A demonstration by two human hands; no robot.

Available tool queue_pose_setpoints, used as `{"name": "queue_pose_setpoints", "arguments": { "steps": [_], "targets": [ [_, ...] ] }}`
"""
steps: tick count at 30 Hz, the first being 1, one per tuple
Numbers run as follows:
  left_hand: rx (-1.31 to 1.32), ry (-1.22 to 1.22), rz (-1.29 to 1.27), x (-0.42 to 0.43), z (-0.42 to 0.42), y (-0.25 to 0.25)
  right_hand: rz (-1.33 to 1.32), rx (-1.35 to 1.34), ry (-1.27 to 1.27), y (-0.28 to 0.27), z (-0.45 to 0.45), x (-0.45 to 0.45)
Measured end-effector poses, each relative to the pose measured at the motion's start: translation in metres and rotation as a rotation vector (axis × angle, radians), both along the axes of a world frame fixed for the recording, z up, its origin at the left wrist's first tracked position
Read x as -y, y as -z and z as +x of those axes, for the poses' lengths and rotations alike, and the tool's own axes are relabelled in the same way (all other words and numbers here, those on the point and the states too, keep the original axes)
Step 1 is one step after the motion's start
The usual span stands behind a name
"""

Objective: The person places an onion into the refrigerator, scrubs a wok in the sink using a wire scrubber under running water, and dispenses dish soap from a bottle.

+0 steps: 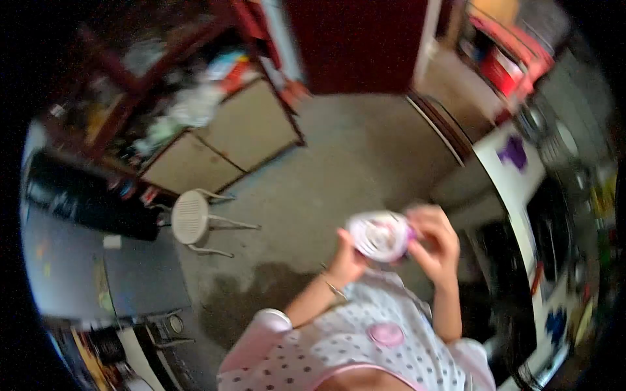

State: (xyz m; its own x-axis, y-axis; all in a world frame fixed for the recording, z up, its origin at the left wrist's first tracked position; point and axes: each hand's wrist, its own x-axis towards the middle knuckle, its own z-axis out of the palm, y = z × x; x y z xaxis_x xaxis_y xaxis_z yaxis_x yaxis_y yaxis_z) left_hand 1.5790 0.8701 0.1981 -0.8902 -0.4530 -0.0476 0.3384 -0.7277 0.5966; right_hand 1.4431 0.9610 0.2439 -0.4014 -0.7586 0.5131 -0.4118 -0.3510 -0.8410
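Observation:
Between my hands, in front of my dotted top, is a round, whitish object (377, 236) with ring-like lines and purple at its edge. Blur hides its exact kind; it may be a shallow container. My left hand (347, 262) holds it from the lower left, thumb up along the rim, the other fingers mostly hidden beneath. At the right edge, the bent fingers and thumb of my right hand (433, 241) close on the purple part.
A white plastic stool (190, 217) stands on the floor to the left, before a low cabinet (248, 127) piled with things. On the right runs a counter (515, 195) bearing a purple cloth (513, 152) and a dark stove-like surface. A dark red door (362, 45) is ahead.

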Motion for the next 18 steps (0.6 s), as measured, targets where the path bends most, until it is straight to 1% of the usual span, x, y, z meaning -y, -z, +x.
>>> {"name": "queue_pose_setpoints", "arguments": {
  "steps": [1, 2, 3, 4, 5, 6, 8, 10, 11, 12, 14, 15, 18],
  "targets": [
    [0.145, -0.05, 0.069, -0.009, -0.002, 0.007, 0.022, -0.062, 0.02, -0.002, 0.002, -0.004],
    [0.046, -0.036, 0.048, -0.011, -0.003, 0.019, 0.043, 0.059, -0.006, -0.007, 0.008, -0.008],
    [-0.065, 0.039, 0.091, -0.013, -0.005, 0.039, 0.078, 0.093, 0.002, -0.009, 0.01, -0.012],
    [-0.038, 0.058, 0.058, -0.01, -0.006, 0.044, 0.051, 0.019, 0.004, -0.005, 0.006, -0.009],
    [-0.111, 0.094, 0.152, -0.007, -0.011, 0.047, 0.094, 0.065, 0.008, -0.011, 0.008, -0.009],
    [-0.086, 0.077, 0.139, 0.0, -0.002, 0.041, 0.051, 0.017, -0.003, -0.011, 0.012, -0.001],
    [-0.114, 0.052, 0.132, 0.01, 0.006, 0.027, 0.088, 0.114, -0.03, -0.022, 0.018, 0.011],
    [-0.142, 0.033, 0.096, 0.022, 0.011, 0.041, 0.116, 0.142, -0.152, -0.05, 0.027, 0.019],
    [-0.141, 0.006, 0.129, 0.025, 0.013, 0.05, 0.102, 0.104, -0.181, -0.059, 0.027, 0.024],
    [-0.144, -0.002, 0.121, 0.026, 0.018, 0.036, 0.096, 0.048, -0.201, -0.068, 0.028, 0.028],
    [-0.127, -0.045, 0.199, 0.019, 0.028, 0.013, 0.134, 0.096, -0.26, -0.061, 0.027, 0.03],
    [-0.093, -0.081, 0.053, 0.022, 0.028, 0.028, 0.137, 0.091, -0.266, -0.06, 0.027, 0.031],
    [-0.151, -0.098, 0.139, 0.021, 0.034, 0.024, 0.143, 0.087, -0.283, -0.058, 0.031, 0.031]
  ]
}}
